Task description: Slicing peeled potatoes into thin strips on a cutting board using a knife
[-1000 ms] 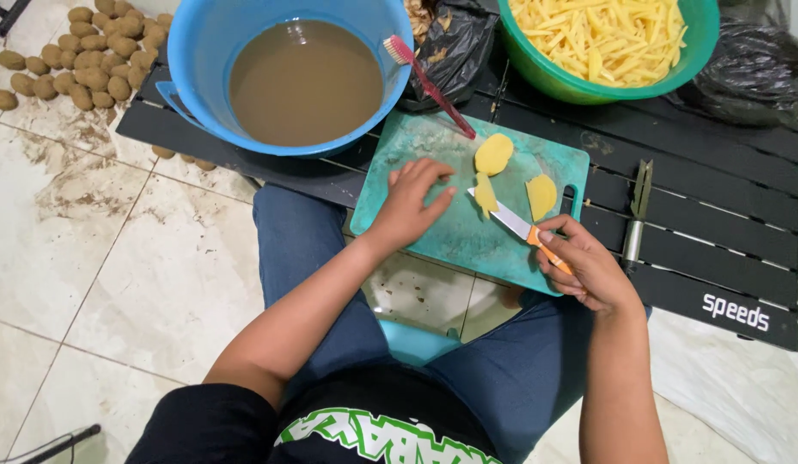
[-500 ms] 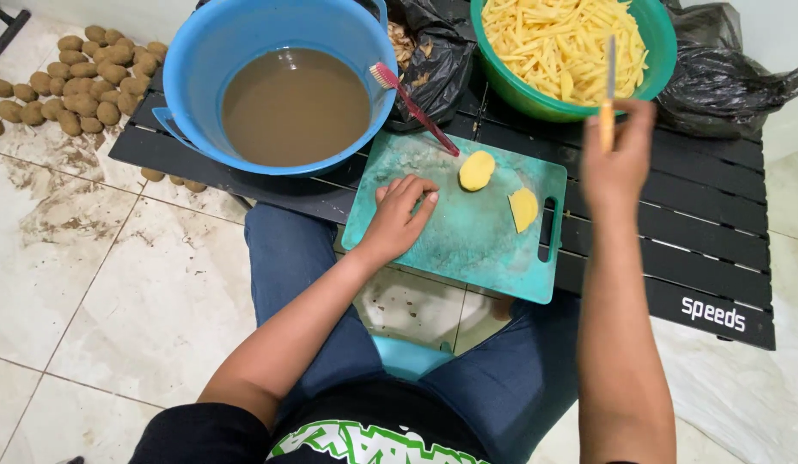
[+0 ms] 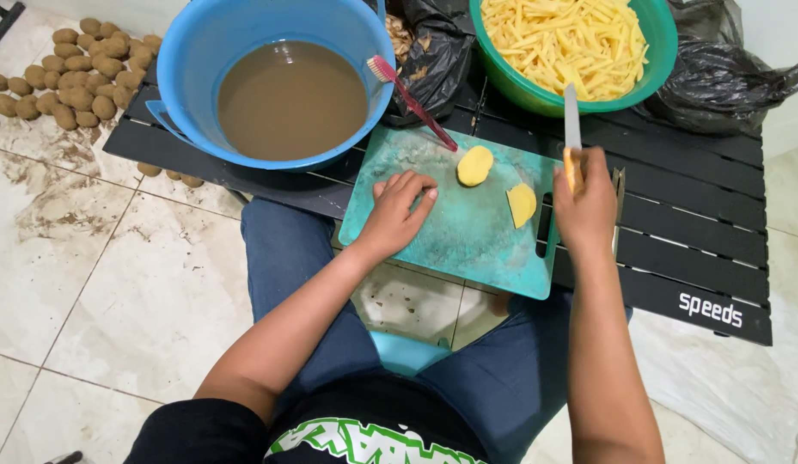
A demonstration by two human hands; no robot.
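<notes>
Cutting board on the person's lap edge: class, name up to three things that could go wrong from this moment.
1. The cutting board overhangs the black table; pressing down might tip it.
2. The right hand holds the knife blade-up beside the green bowl; it could knock the rim.
3. The left hand rests flat near the potato pieces, so its fingers could meet the returning blade.

Blue basin [image 3: 192,51] w/ murky brown water, top left on black slatted table [image 3: 691,249]; red toothbrush [image 3: 412,99] leaning on its rim; green bowl [image 3: 536,96] full of cut potato sticks, top right; black plastic bags [image 3: 725,77] beside & betw. the bowls; pile of unpeeled potatoes [image 3: 64,77] on dirty tiled floor [image 3: 89,283], far left.
</notes>
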